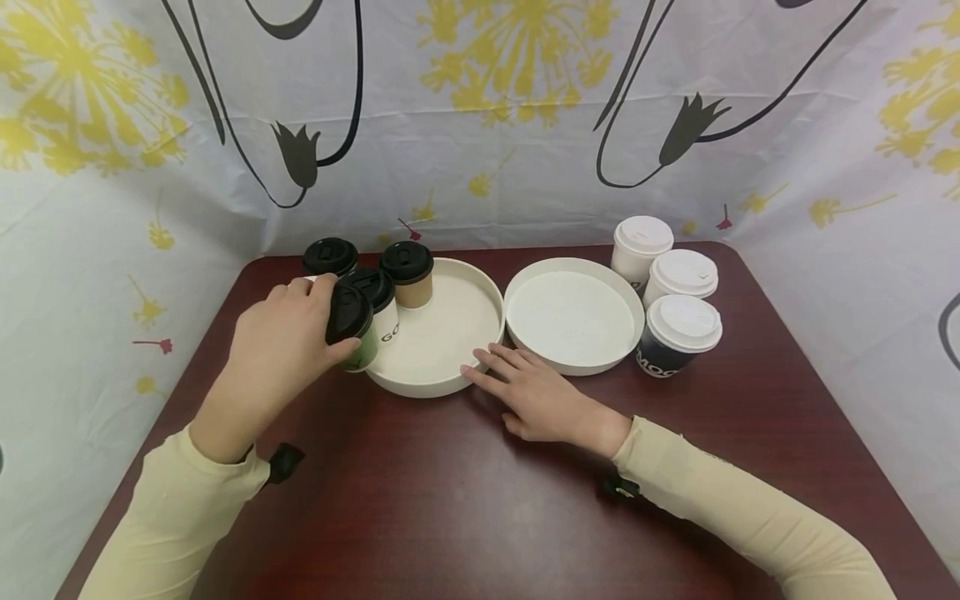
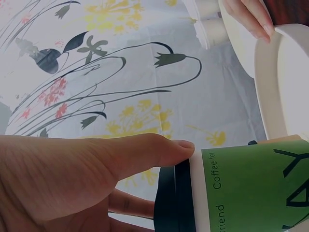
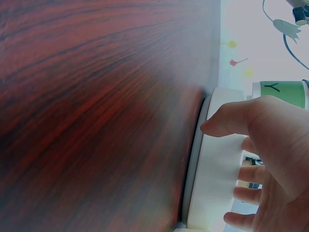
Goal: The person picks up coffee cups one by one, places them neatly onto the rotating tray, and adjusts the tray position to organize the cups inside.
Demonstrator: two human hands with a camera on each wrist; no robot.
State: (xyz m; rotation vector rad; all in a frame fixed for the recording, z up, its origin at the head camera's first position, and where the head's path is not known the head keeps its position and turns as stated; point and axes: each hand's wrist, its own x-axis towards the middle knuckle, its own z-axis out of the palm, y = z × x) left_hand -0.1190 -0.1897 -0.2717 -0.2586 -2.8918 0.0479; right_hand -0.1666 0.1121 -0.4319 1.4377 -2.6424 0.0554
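Note:
My left hand [image 1: 281, 329] grips a green paper coffee cup [image 2: 256, 186] by its black lid, thumb on one side and fingers round the other. In the head view the cup overlaps the left rim of the left round white tray [image 1: 457, 317]. Inside that tray stand a white cup [image 1: 386, 323] and a brown cup [image 1: 415, 293], both black-lidded. Another black-lidded cup [image 1: 330, 256] is behind my left hand, its body mostly hidden. My right hand [image 1: 536, 398] rests at the near right rim of the left tray, fingers extended; its thumb lies by the tray's outer wall [image 3: 217, 179].
A second round white tray [image 1: 573, 312] sits right beside the first. Along its right side stand three white-lidded cups: a back one [image 1: 640, 246], a middle one [image 1: 681, 275] and a dark-sleeved one [image 1: 671, 346]. A patterned curtain [image 1: 480, 183] borders the dark red table [image 1: 450, 500].

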